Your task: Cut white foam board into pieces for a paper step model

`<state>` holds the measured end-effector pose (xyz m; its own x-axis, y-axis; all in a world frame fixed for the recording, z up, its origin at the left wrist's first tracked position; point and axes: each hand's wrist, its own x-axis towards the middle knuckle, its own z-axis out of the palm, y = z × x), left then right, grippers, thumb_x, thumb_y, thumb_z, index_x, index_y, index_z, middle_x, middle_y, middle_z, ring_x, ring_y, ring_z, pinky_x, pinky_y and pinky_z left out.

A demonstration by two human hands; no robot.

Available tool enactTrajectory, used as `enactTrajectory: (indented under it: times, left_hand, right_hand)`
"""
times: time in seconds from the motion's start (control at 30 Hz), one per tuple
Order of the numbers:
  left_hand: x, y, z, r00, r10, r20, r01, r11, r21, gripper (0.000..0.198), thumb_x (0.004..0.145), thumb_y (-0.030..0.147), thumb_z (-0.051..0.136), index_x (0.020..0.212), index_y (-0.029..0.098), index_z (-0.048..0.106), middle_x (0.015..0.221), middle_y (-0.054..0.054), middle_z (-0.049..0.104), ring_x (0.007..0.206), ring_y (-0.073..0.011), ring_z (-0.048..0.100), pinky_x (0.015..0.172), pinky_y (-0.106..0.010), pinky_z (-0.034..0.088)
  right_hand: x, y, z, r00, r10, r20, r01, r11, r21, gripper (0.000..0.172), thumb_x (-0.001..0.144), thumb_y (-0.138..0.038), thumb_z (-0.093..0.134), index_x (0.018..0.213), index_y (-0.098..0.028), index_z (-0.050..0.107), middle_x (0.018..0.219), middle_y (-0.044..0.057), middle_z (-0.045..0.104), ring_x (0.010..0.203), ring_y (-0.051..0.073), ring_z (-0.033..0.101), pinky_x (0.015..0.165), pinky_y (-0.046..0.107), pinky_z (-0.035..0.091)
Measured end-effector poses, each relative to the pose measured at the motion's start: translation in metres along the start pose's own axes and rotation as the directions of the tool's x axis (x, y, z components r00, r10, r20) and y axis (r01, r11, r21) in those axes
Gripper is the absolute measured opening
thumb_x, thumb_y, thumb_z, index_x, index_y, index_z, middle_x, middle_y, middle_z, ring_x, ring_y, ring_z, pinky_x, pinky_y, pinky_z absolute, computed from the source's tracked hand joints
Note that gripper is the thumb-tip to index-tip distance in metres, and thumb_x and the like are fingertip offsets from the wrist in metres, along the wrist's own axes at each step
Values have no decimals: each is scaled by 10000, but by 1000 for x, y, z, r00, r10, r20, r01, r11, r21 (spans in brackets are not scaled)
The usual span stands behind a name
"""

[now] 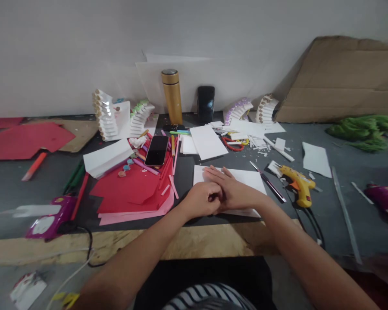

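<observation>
A white sheet of paper [250,178], which looks folded, lies in front of me at the table's near edge. My right hand [234,191] rests flat on it, fingers stretched toward the upper left. Against its side sits my left hand [202,199], curled closed with the thumb side up. Whatever the left fingers hold, if anything, is hidden. Just right of the paper is a dark pen-like craft knife [271,186]. Beyond it lies a yellow glue gun [299,185]. Left of my hands, red paper sheets [126,189] are stacked over pink ones.
A phone [157,150] lies on coloured paper rolls. Behind stand a gold flask [172,97], a black phone-like object [206,103] and paper-roll fans [106,116]. Scissors with red handles [232,144] sit among white scraps. Purple glue guns [53,217] with cables flank the table; cardboard [345,82] leans right.
</observation>
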<state>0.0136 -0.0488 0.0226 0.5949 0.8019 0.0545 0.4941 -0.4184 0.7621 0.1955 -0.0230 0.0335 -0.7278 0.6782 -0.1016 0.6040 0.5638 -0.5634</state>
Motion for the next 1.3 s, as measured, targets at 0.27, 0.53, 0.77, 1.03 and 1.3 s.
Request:
enactTrajectory:
  times: [0.27,0.53,0.77,1.03,1.3]
  left_hand:
    - [1,-1,0,990,138,38,-143,974,174,493,871,510,631,1289,249,628,1508,-109,465,1027,-213,660,887,-335,510]
    - [1,-1,11,969,211,128,-246,870,427,677,865,676,512,1354,213,589,1534,-142,443,1189,-327,589,972,-456,467]
    - [2,-4,13,971,236,46,-227,832,506,662,849,664,551,1385,277,571,1602,-190,291,1505,-420,147,1171,-623,167]
    - [-2,-6,18,986,153,-70,-82,800,594,600,893,663,464,1422,382,510,1616,-140,282,1496,-429,180,1164,-638,197]
    - [-1,-7,19,986,161,-46,-98,774,626,574,916,639,448,1427,382,498,1617,-108,296,1493,-414,208,1170,-633,206]
  right_hand:
    - [-92,20,-10,606,467,-645,-551,830,84,458,865,-462,532,1186,-162,659,1054,170,673,862,291,666,796,462,545]
    - [-94,21,20,603,437,-668,-616,787,-41,331,833,-247,453,981,-139,728,885,172,637,893,309,615,844,441,513]
    - [-77,21,20,525,499,-689,-585,800,133,395,839,-262,451,1097,-136,721,1058,195,661,984,316,635,888,474,514]
    - [-48,41,24,531,314,-787,-478,878,27,352,773,-152,500,1047,-156,721,1061,153,700,1021,305,624,925,475,495]
    - [-51,53,35,506,200,-839,-403,915,-25,314,808,-151,524,1045,-154,729,1054,160,683,971,291,606,880,459,502]
